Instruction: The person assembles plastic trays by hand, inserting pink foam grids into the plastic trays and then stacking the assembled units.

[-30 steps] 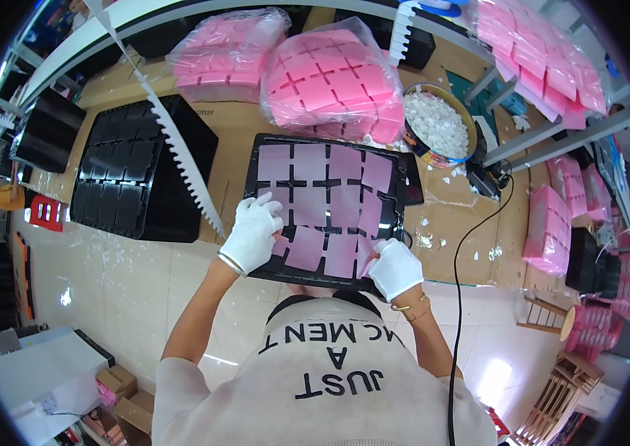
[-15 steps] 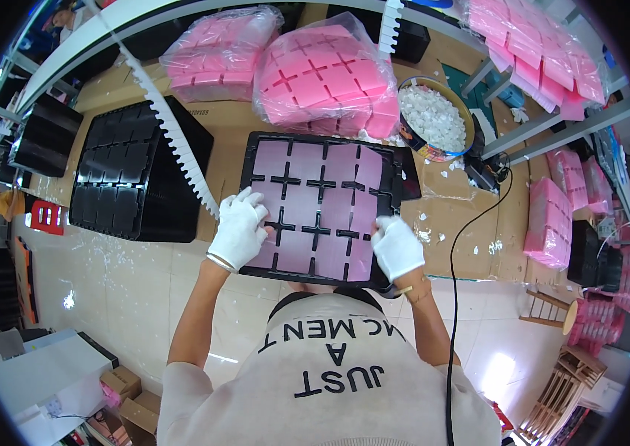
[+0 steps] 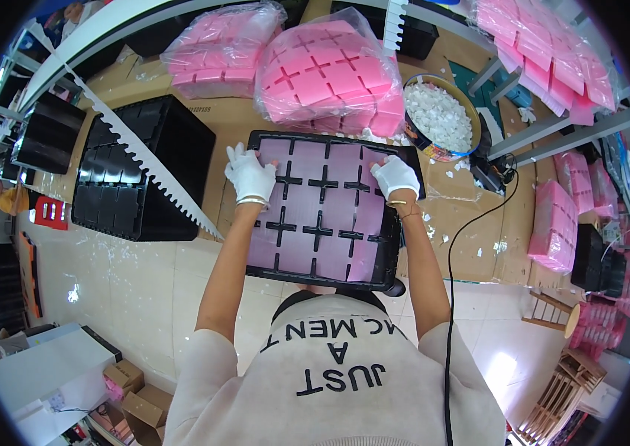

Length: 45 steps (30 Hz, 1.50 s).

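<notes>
Working at the far end of a black tray [image 3: 388, 249], the person has both gloved hands near the upper corners of a pink sheet [image 3: 305, 199]; the sheet lies over most of the tray's face, and black cross-shaped ribs [image 3: 318, 230] show through its slots in rows; the laying-on looks mostly done (a judgement, from how regularly the crosses stand). The right-hand column sits less evenly, with a slight step in the pink near the upper right cross; that edge and the two upper corners seem to be what is left, though the gloves partly hide both corners.

Position: the sheet runs between the two hands and from them toward the person's body; the left hand [image 3: 252, 175] is at the upper left corner, its fingers parted toward the outside of the rim, the thumb side reaching in over the pink; whether it pinches or merely rests, one cannot tell. The right hand [image 3: 395, 177] is at the upper right corner, fingers bent inward, tips on or just beside the sheet's edge; its grip cannot be told either. Wrapped pink packs [image 3: 330, 78] lie beyond the tray.
</notes>
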Each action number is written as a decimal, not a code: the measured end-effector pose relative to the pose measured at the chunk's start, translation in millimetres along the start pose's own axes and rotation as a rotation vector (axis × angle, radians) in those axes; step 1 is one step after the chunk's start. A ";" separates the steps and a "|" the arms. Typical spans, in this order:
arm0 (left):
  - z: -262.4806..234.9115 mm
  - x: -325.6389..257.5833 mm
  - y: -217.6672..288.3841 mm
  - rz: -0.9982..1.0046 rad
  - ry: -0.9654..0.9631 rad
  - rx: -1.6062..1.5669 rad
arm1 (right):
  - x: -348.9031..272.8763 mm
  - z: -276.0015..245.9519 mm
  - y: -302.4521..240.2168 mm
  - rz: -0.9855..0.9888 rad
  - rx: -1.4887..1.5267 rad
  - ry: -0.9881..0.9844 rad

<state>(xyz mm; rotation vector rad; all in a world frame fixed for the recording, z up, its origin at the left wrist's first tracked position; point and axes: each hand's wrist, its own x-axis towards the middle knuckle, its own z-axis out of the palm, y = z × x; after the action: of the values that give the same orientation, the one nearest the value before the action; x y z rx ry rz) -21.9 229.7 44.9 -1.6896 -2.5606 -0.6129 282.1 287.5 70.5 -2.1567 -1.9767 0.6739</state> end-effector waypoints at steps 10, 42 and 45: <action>21.2 17.0 -17.0 0.026 0.205 -0.154 | 18.4 1.4 -17.5 -0.218 0.034 0.039; 6.7 -0.6 1.4 -0.101 0.144 -0.187 | 15.6 -7.0 -7.2 -0.395 0.197 0.254; 13.6 0.1 14.0 -0.066 0.138 -0.138 | 15.7 -4.2 2.4 -0.354 0.245 0.269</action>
<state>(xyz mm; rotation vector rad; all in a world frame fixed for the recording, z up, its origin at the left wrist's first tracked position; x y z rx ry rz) -6.7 239.0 36.7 -1.5435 -2.5380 -0.8960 286.6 303.3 69.7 -1.6084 -1.9427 0.5055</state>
